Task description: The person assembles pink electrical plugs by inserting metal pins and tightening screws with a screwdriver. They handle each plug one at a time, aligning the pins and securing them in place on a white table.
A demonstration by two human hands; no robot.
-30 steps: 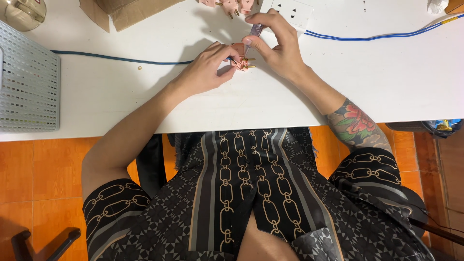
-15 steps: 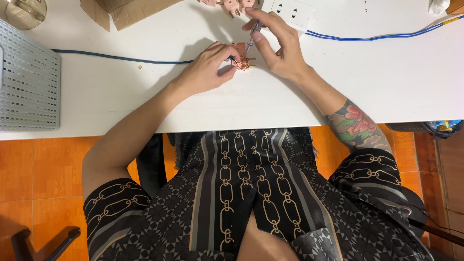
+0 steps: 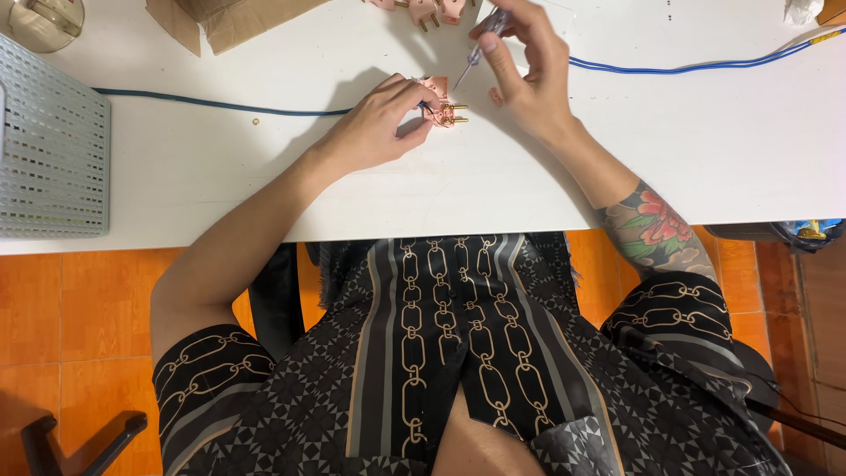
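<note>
Your pink plug lies on its side on the white counter, with two brass pins pointing right, toward the counter's right end. Its body is small, salmon-pink plastic, partly hidden under your fingertips, so you can't tell whether the casing is open. A dark blue cable runs left from it across the counter, flat and nearly straight. Your screwdriver is slim, with a clear, light handle and a thin metal shaft. It's tilted, handle up and to the right, tip pointing down-left. The tip sits just above the plug's upper right edge, near it; contact can't be told.
</note>
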